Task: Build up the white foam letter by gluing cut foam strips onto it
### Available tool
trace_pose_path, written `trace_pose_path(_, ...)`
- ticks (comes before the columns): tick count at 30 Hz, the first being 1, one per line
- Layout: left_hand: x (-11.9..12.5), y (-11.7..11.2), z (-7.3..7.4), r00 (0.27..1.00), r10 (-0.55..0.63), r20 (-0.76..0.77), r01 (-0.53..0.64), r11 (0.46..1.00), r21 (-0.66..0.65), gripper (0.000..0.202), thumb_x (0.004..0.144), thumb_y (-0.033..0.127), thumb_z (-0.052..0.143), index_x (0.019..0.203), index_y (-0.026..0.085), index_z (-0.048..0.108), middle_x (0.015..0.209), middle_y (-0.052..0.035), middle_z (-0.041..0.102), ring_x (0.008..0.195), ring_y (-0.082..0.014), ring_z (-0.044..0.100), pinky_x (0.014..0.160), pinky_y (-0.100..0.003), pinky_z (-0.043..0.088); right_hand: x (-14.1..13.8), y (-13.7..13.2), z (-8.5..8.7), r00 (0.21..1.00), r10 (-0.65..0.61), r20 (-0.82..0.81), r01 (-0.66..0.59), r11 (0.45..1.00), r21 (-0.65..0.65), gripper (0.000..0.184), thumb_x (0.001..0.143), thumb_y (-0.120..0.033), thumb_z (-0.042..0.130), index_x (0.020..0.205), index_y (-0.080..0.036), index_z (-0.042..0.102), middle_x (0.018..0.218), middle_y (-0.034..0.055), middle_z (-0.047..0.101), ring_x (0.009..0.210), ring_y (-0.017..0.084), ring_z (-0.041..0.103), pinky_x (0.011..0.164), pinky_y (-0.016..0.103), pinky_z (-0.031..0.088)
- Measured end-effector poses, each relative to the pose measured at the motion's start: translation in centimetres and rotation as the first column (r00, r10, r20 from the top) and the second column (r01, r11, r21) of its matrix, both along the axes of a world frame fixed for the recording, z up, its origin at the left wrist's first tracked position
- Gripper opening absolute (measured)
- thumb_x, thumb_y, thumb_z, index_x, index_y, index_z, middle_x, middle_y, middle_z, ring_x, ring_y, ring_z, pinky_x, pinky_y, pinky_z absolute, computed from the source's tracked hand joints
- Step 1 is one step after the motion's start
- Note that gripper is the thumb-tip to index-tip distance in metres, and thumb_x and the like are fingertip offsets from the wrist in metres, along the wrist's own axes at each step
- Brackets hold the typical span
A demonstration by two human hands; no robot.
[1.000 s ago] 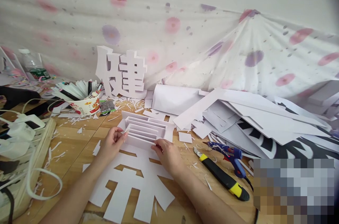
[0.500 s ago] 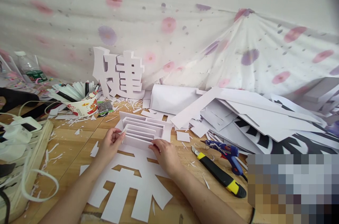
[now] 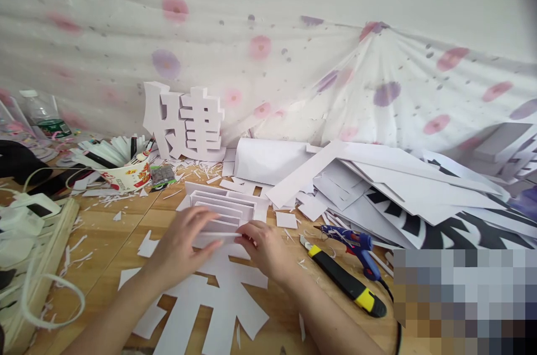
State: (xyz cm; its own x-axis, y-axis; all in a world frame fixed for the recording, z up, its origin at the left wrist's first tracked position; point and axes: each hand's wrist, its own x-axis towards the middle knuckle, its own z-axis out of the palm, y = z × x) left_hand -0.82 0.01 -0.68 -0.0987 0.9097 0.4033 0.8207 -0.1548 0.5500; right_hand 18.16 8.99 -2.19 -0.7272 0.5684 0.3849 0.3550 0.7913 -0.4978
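A flat white foam-board character cut-out (image 3: 226, 296) lies on the table, with several thin upright strips (image 3: 218, 197) standing on its far end. The nearest strip (image 3: 224, 239) runs between my two hands. With thumb and fingers, my right hand (image 3: 266, 247) pinches that strip's right end. My left hand (image 3: 178, 246) hovers over the left end, thumb and fingers spread apart; whether it touches the board is hidden. To the right lie a yellow-and-black utility knife (image 3: 342, 277) and a blue glue gun (image 3: 350, 240).
A finished raised white character (image 3: 182, 123) stands at the back. White sheets and offcuts (image 3: 390, 167) pile up on the right. A paper tub (image 3: 128, 176) of pens stands left, beyond a power strip with chargers (image 3: 44, 204). Scraps litter the wooden table (image 3: 100, 257).
My left hand has let go of the strip's left end and spread its fingers, shifting right and nearer. My right hand stays at the right end. The view has tilted slightly up.
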Motion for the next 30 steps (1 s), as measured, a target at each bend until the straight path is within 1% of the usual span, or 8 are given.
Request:
trace_pose_path(3,2.6,0.1,1.7,0.948,-0.203,0.244,0.287,0.876,-0.388,0.052,0.073,0.048,0.058,0.121,0.031,0.048,0.115,-0.0045,0.057,0.103,-0.0249,0.053,0.084,-0.036,0.044,0.8,-0.4,2.0,0.980,0.200,-0.010,-0.199,0.978,0.061,0.016,0.084,-0.014,0.051,0.089,-0.021,0.064,0.079,0.0023,0.063,0.076,0.013,0.057,0.066,0.022,0.041)
trace_pose_path(6,4.8,0.9,2.0,0.862,-0.223,0.455,0.456,0.735,-0.502,0.040,0.078,0.050,0.050,0.109,0.025,0.057,0.096,-0.0032,0.062,0.091,-0.0223,0.056,0.078,-0.033,0.044,2.6,-0.2,3.2,0.984,0.180,-0.015,-0.180,0.983,0.022,0.016,0.086,-0.019,0.050,0.096,-0.022,0.062,0.085,0.0027,0.063,0.077,0.013,0.057,0.067,0.023,0.043)
trace_pose_path(9,6.2,1.8,1.3,0.827,-0.208,0.522,0.456,0.791,-0.408,0.041,0.076,0.046,0.055,0.111,0.024,0.053,0.090,-0.0025,0.056,0.080,-0.0182,0.052,0.071,-0.029,0.043,6.2,0.9,2.5,0.990,-0.106,0.094,0.107,0.994,-0.010,0.022,0.082,-0.028,0.057,0.102,-0.020,0.056,0.089,0.0040,0.063,0.071,0.015,0.059,0.063,0.026,0.046)
trace_pose_path(12,7.0,2.8,0.6,0.780,-0.270,0.565,0.475,0.843,-0.252,0.034,0.077,0.038,0.055,0.108,0.026,0.048,0.082,0.0002,0.046,0.068,-0.0137,0.043,0.062,-0.025,0.040,10.9,1.9,0.0,0.887,-0.370,0.275,0.340,0.928,0.153,0.023,0.076,-0.028,0.062,0.097,-0.019,0.057,0.092,0.0074,0.063,0.079,0.022,0.061,0.064,0.033,0.048)
trace_pose_path(17,8.6,4.3,-0.3,0.720,-0.300,0.625,0.430,0.901,-0.063,0.029,0.078,0.030,0.054,0.105,0.027,0.044,0.080,0.0010,0.038,0.069,-0.0134,0.038,0.064,-0.025,0.037,16.0,1.6,-4.8,0.831,-0.487,0.268,0.391,0.855,0.340,0.035,0.071,-0.031,0.065,0.104,-0.020,0.057,0.102,0.0107,0.061,0.092,0.028,0.059,0.077,0.042,0.049)
trace_pose_path(21,10.2,4.8,-1.3,0.702,-0.272,0.658,0.408,0.911,-0.059,0.027,0.079,0.026,0.050,0.106,0.026,0.043,0.077,0.0022,0.036,0.066,-0.0127,0.036,0.062,-0.025,0.035,16.0,0.8,-5.7,0.793,-0.561,0.239,0.479,0.816,0.324,0.018,0.077,-0.027,0.057,0.093,-0.020,0.059,0.088,0.0097,0.060,0.080,0.027,0.060,0.069,0.043,0.051)
trace_pose_path(24,10.9,4.7,-1.9,0.687,-0.236,0.687,0.405,0.910,-0.092,0.025,0.078,0.028,0.050,0.103,0.025,0.045,0.071,0.0037,0.033,0.059,-0.0118,0.031,0.056,-0.024,0.032,14.8,0.1,-3.6,0.882,-0.455,0.119,0.433,0.885,0.172,0.025,0.085,-0.024,0.045,0.109,-0.022,0.049,0.102,0.0096,0.055,0.091,0.023,0.058,0.077,0.038,0.050)
trace_pose_path(30,10.9,4.4,-1.6,0.727,-0.267,0.632,0.297,0.953,0.061,0.027,0.071,0.036,0.056,0.092,0.022,0.046,0.080,-0.0004,0.044,0.071,-0.0155,0.040,0.064,-0.027,0.034,11.0,-0.7,2.3,0.996,0.050,0.075,-0.050,0.999,0.008,0.033,0.089,-0.028,0.043,0.120,-0.023,0.037,0.112,0.0080,0.051,0.103,0.018,0.051,0.085,0.029,0.044)
